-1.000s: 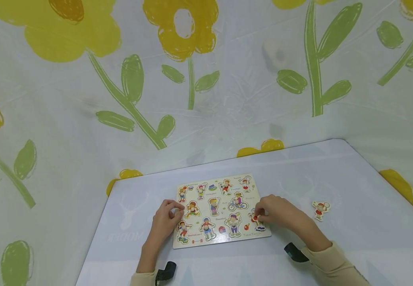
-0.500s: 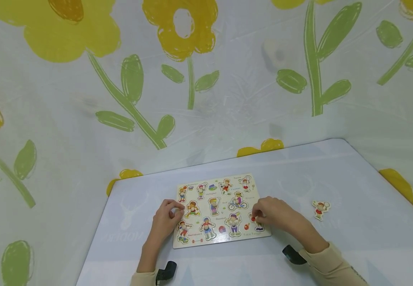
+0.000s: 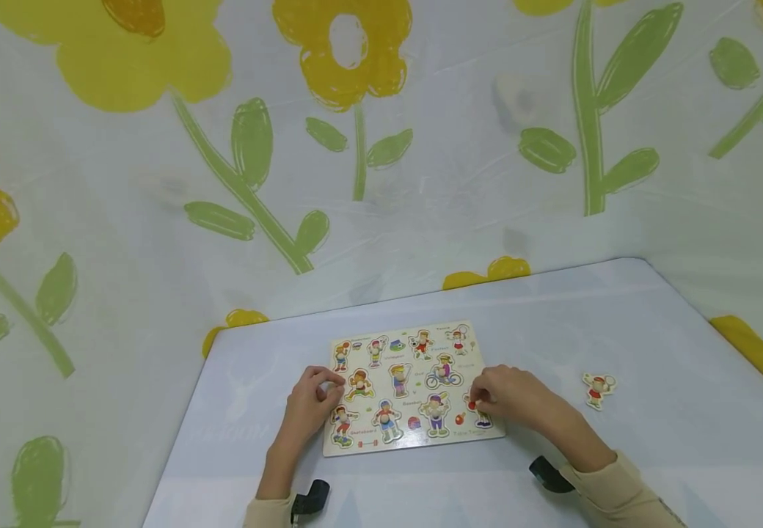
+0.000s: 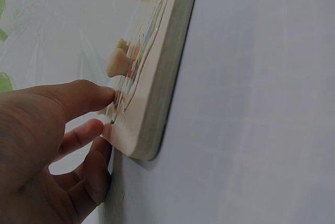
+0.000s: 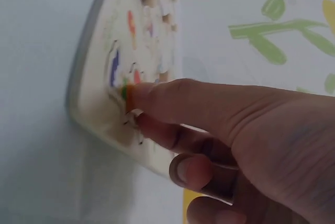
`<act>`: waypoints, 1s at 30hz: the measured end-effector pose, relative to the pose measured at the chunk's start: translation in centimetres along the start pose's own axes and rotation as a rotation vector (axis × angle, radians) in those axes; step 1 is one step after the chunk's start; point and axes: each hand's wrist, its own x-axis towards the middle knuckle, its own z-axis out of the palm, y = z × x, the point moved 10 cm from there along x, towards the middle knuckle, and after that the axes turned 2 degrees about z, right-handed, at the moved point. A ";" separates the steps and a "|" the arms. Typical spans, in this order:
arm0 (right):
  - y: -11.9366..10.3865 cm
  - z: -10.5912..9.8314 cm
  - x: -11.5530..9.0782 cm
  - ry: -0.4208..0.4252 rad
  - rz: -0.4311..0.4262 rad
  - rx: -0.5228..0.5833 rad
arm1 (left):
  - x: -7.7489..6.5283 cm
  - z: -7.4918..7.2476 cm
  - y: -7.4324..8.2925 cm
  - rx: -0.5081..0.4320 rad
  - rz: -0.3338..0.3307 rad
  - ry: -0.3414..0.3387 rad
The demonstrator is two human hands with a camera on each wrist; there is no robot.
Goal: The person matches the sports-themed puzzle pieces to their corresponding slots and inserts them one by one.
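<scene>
A wooden peg puzzle board (image 3: 421,381) with cartoon sports figures lies on the table. My right hand (image 3: 510,396) is over its lower right corner, where thumb and forefinger pinch a figure puzzle piece (image 3: 483,419). That piece is partly covered by the fingers, and I cannot tell whether it sits flush in its recess. My left hand (image 3: 315,402) rests loosely on the board's left edge, thumb and fingertips touching it, as the left wrist view also shows. Round wooden knobs (image 4: 118,63) stand up from the pieces. A loose tennis-player piece (image 3: 598,390) lies right of the board.
The pale table (image 3: 276,352) runs back to a hanging white sheet (image 3: 447,176) printed with yellow flowers. Black wrist cameras (image 3: 312,497) are strapped to both forearms.
My right hand has shifted slightly left and down over the corner piece. The left hand stays on the board's edge. The whole head view has drifted a little.
</scene>
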 end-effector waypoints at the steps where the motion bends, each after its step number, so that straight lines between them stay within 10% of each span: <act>1: 0.1 0.0 -0.1 0.008 -0.002 -0.005 | 0.0 0.0 0.0 -0.001 0.000 0.000; 14: 1.0 -0.8 -2.0 0.207 -0.126 -0.081 | 0.1 0.1 0.1 0.011 0.004 0.012; 30: 8.7 -3.6 -5.9 0.286 0.026 -0.099 | 0.0 0.1 0.1 0.015 0.015 0.019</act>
